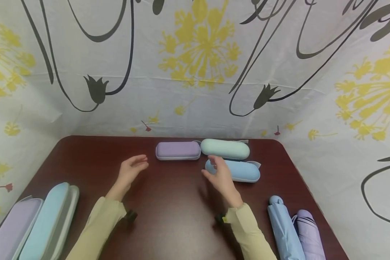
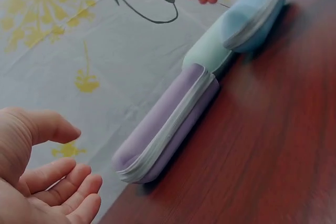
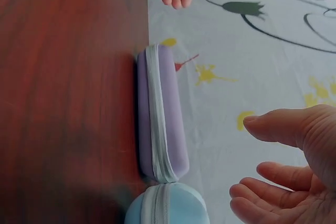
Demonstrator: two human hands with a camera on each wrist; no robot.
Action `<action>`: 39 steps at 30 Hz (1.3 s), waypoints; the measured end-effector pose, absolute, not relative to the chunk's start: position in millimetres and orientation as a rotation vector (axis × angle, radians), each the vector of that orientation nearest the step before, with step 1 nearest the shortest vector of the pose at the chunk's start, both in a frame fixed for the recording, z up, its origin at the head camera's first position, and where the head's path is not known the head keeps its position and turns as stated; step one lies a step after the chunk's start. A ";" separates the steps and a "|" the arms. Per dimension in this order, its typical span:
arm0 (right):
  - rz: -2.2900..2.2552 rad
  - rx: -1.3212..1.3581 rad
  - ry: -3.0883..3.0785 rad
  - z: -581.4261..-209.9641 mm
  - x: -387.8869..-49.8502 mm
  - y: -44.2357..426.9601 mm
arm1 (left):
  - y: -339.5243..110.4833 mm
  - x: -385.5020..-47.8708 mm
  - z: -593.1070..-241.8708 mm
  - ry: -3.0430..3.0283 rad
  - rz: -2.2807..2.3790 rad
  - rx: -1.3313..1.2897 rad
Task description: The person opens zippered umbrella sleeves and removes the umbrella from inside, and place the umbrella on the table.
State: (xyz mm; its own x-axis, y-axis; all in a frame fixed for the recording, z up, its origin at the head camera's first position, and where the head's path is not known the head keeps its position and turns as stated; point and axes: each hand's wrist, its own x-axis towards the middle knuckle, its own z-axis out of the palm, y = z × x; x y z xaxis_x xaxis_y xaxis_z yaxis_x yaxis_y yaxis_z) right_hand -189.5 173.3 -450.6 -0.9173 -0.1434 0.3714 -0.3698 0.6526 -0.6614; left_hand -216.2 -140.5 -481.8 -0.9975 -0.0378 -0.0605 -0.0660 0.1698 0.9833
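Three small zipped cases lie at the far side of the table [image 1: 169, 220]: a purple case [image 1: 178, 150], a mint case [image 1: 225, 148] right of it and a blue case [image 1: 245, 171] just nearer. Two empty hands, the left hand [image 1: 132, 172] and right hand [image 1: 222, 181], have thumbs wide of loosely bent fingers. Three longer cases [image 1: 45, 220] lie near left, two folded umbrellas [image 1: 285, 229] near right.

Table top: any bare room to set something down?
Bare: the table middle between left hand and right hand; the far-left corner, left of the small purple case. Crowded: right of that, mint case and small blue case; near left, larger cases; near right, umbrellas.
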 end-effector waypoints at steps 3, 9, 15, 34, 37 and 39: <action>1.140 0.383 -2.624 -447.3 -201.5 170.9 | -134.5 -227.9 -483.7 2.334 2.040 -0.123; 1.124 0.332 -2.711 -446.9 -223.3 160.8 | -123.8 -246.1 -489.4 2.291 2.037 -0.161; 1.167 0.314 -2.722 -452.0 -238.3 146.1 | -115.8 -259.5 -489.6 2.167 2.070 -0.290; 1.104 -0.044 -2.823 -468.2 -268.5 113.6 | -100.3 -287.8 -499.1 2.244 1.997 -0.215; 1.110 -0.066 -2.830 -472.2 -271.8 112.5 | -99.1 -291.3 -499.8 2.255 1.978 -0.165; 1.107 -0.074 -2.832 -475.2 -273.8 112.2 | -99.2 -293.3 -500.5 2.261 1.965 -0.155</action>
State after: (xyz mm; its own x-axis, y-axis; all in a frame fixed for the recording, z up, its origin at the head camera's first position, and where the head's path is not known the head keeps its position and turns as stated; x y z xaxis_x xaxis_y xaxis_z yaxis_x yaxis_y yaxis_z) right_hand -273.8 112.2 -475.2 -0.9938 0.0818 0.0752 0.0091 0.7347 -0.6783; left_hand -293.3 -99.2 -500.5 -0.9845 0.0154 -0.1745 -0.1706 0.1408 0.9752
